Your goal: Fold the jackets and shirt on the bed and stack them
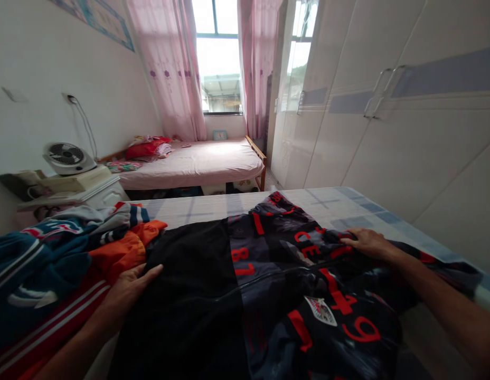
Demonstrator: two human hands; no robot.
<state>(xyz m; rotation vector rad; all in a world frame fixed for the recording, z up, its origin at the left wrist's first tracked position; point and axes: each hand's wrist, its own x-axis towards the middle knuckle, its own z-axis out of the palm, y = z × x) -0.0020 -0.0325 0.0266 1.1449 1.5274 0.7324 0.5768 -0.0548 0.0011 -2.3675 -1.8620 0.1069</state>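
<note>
A dark jacket with red letters and numbers (308, 285) lies spread on the bed (348, 208) in front of me, next to a plain black garment (189, 285). My left hand (132, 282) rests flat on the black garment's left edge, fingers stretched out. My right hand (367, 243) lies palm down on the jacket's far right part, fingers pressed onto the cloth.
A pile of clothes in blue, orange and red (50, 269) sits at my left. Behind it stand a small white fan (68, 157) and a bedside unit. A second bed with pink sheets (197, 161) is under the window. White wardrobe doors (387, 121) line the right wall.
</note>
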